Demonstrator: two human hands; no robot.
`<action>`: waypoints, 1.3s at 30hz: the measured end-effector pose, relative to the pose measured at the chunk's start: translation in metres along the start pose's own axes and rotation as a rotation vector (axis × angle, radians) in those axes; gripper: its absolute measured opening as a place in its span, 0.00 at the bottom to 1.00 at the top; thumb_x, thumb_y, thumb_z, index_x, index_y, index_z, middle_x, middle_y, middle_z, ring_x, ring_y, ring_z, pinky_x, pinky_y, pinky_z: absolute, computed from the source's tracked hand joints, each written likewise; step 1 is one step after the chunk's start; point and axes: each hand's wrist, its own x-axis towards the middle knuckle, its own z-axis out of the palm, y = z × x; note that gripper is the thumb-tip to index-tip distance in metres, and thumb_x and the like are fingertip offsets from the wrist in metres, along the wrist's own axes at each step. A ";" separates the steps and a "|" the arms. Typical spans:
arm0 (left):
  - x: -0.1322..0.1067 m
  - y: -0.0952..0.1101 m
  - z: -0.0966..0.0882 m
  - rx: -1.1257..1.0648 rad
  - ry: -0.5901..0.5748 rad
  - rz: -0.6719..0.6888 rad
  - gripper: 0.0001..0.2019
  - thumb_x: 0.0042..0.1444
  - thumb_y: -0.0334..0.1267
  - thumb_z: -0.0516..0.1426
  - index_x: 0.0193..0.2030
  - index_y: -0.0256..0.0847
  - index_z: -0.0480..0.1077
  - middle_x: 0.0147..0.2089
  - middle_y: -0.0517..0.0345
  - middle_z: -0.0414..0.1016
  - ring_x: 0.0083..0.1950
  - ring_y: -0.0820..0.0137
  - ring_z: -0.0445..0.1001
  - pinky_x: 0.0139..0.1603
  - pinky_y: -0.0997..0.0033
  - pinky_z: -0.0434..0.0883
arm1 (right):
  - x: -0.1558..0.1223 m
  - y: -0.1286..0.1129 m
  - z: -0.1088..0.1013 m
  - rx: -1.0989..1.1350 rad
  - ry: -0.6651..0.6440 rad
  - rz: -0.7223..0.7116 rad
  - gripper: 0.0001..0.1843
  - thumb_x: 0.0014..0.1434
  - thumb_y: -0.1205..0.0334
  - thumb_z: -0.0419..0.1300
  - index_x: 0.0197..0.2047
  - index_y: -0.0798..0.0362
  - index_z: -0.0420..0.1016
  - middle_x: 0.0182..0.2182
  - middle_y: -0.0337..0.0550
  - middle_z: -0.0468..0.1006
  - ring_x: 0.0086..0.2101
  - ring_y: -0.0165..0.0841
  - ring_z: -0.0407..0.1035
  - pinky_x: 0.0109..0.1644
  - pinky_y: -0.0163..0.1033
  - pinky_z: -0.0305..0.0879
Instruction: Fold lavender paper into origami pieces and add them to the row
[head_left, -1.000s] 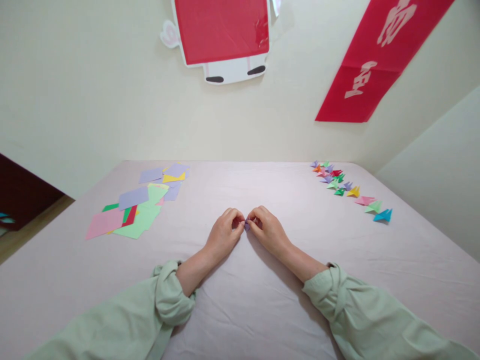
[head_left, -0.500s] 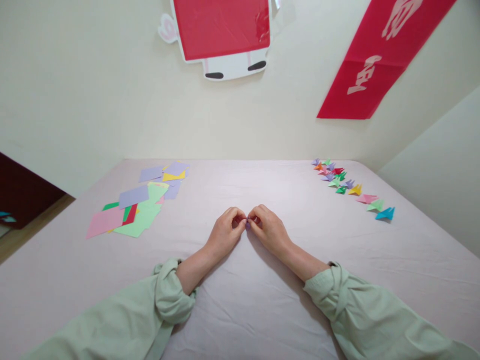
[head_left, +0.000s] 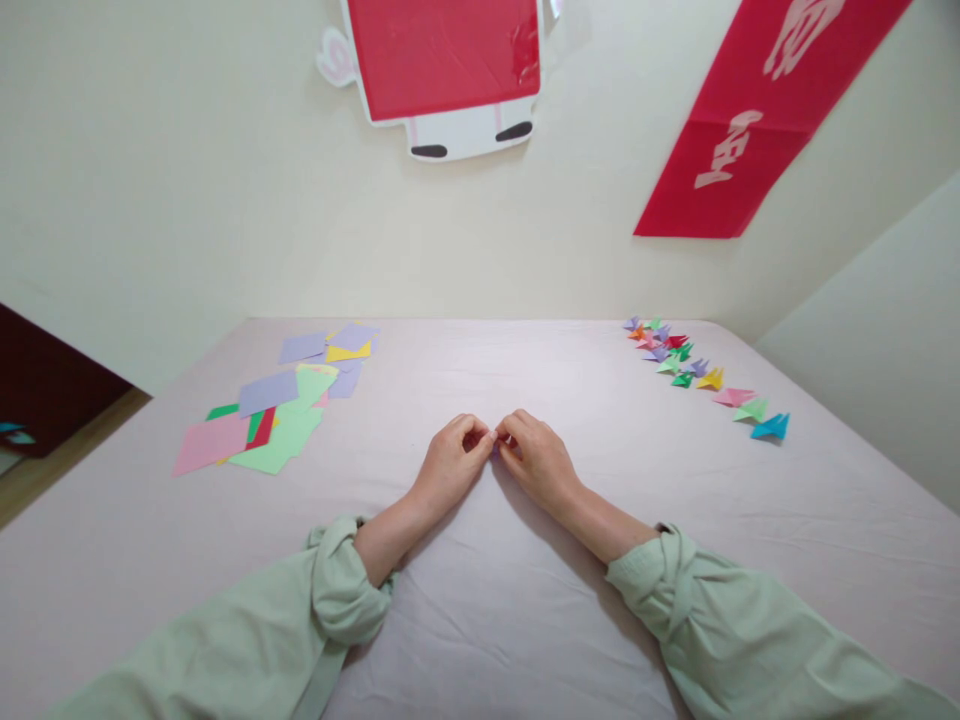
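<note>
My left hand (head_left: 454,456) and my right hand (head_left: 538,458) meet at the middle of the table, fingertips almost touching. Between them both pinch a small piece of purple folded paper (head_left: 495,450). Most of that paper is hidden behind my fingers, so its folded shape does not show. Thumb and forefinger of each hand are pressed together on it. Off to the left lie loose sheets of coloured paper, among them a pink sheet (head_left: 211,445) and a purple sheet (head_left: 268,392).
Along the right side runs a row of small folded paper figures in several colours, a blue one (head_left: 771,427) nearest. A pale cloth (head_left: 480,620) with wrinkles covers the table. The wall behind carries a red banner (head_left: 720,190) and a red-and-white cutout (head_left: 450,60).
Both hands stay in nearly the same place. The fingertips have shifted slightly, and less of the purple paper shows between them now.
</note>
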 end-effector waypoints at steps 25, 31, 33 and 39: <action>0.004 -0.003 -0.003 0.083 -0.006 0.036 0.07 0.53 0.31 0.54 0.25 0.40 0.66 0.29 0.61 0.66 0.34 0.70 0.66 0.36 0.71 0.63 | -0.001 -0.001 0.002 0.097 -0.015 0.027 0.06 0.60 0.71 0.54 0.35 0.50 0.67 0.33 0.38 0.70 0.31 0.30 0.65 0.36 0.34 0.58; 0.005 -0.005 0.000 0.058 0.037 -0.018 0.05 0.49 0.29 0.55 0.25 0.40 0.65 0.30 0.61 0.67 0.34 0.71 0.67 0.36 0.72 0.64 | -0.002 0.000 0.002 0.072 -0.006 0.013 0.06 0.60 0.72 0.55 0.34 0.50 0.67 0.32 0.38 0.70 0.31 0.30 0.65 0.35 0.34 0.57; 0.006 -0.003 0.000 0.049 0.034 -0.031 0.05 0.49 0.29 0.55 0.25 0.40 0.65 0.30 0.61 0.67 0.34 0.71 0.68 0.36 0.71 0.64 | -0.002 0.000 0.002 0.068 -0.005 0.016 0.07 0.59 0.72 0.55 0.34 0.50 0.67 0.32 0.38 0.70 0.31 0.30 0.65 0.35 0.34 0.57; 0.006 0.001 -0.001 0.046 0.022 -0.044 0.06 0.48 0.28 0.55 0.24 0.40 0.64 0.29 0.61 0.66 0.34 0.70 0.67 0.35 0.71 0.64 | -0.002 0.000 0.002 0.047 -0.002 0.014 0.08 0.59 0.73 0.54 0.33 0.50 0.68 0.32 0.38 0.70 0.32 0.31 0.65 0.35 0.34 0.56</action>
